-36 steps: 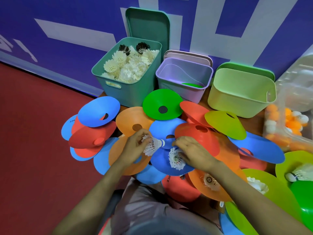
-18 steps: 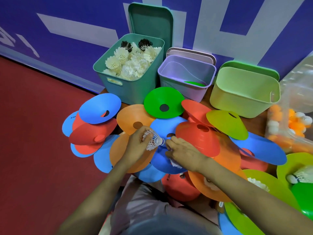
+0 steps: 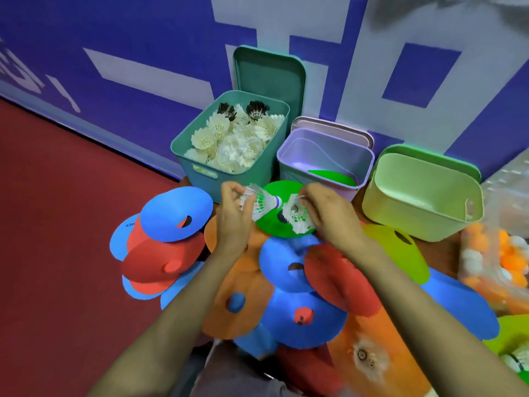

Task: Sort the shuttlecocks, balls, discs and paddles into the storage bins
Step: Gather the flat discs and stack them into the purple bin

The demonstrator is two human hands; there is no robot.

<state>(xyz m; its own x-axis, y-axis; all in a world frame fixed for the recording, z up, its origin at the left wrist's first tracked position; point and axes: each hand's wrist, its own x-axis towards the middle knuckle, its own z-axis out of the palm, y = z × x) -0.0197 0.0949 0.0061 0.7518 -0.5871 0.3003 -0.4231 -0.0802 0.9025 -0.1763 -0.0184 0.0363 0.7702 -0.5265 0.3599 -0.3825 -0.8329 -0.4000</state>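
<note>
Both hands rise off the discs (image 3: 177, 213) toward the teal bin (image 3: 189, 164). Left hand (image 3: 233, 216) pinches a shuttlecock (image 3: 262, 203), right hand (image 3: 327, 214) a second shuttlecock (image 3: 296, 213), just before its front wall. Shuttlecock step; next, probably: carry over the rim, release.

I get bright, even light, soft shadows under discs (image 3: 177, 213). Colours oversaturated. Left hand (image 3: 233, 222), right hand (image 3: 329, 216) slightly motion-blurred; ball bag (image 3: 498, 253) at right edge soft. Wide-angle bends wall (image 3: 143, 38) base.
</note>
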